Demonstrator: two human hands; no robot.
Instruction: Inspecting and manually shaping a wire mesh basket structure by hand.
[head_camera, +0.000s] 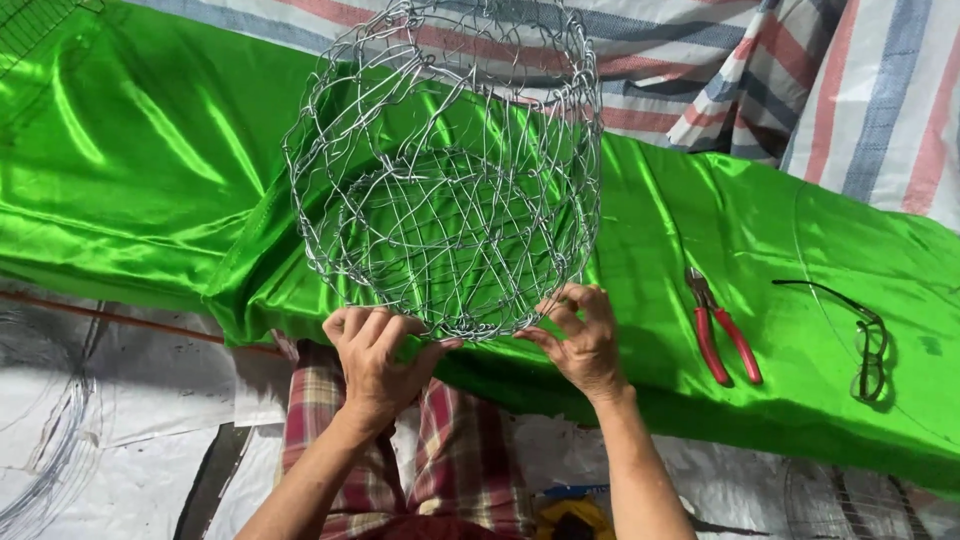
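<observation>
Head view, big to small:
1. Green satin cloth (150, 150) spread wide, lying over a striped tarp (850, 90).
2. Wire mesh basket (450, 170), round, tilted so the open mouth faces the camera, held up over the cloth.
3. Left hand (375, 365) closed on the basket's lower rim; right hand (585, 340) pinching the same rim just beside it.
4. Red-handled pliers (722, 335) on the cloth, right of the hands.
5. Eyeglasses (865, 345) near the pliers, apart.

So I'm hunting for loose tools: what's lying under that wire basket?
Through the wire basket only shiny green cloth shows, no tool. Both hands grip its near rim, covering that bit. Red-handled pliers lie beside it.
</observation>
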